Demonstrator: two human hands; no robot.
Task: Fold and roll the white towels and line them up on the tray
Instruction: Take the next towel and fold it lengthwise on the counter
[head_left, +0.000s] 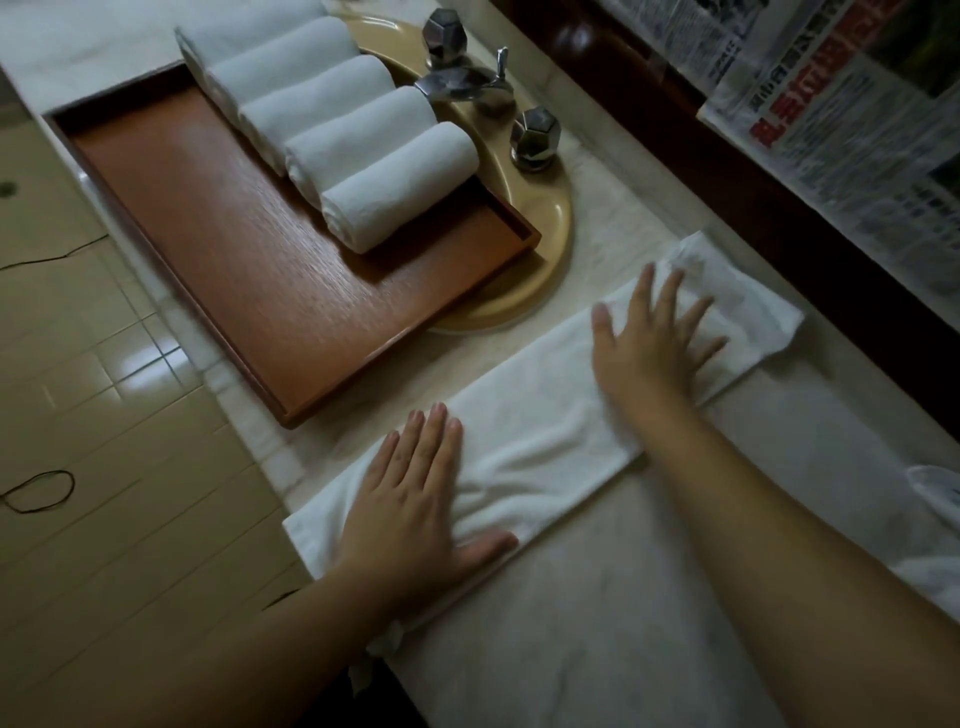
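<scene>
Wrinkles bunched beside the left hand (415, 499) may get rolled into the folded towel (540, 415), pinned flat on the counter under both splayed, well-apart palms, right hand (654, 338) pressing its far end.

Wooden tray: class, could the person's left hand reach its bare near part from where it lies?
Probably yes. The left hand lies flat on the folded towel; nothing stands between it and the wooden tray.
</scene>
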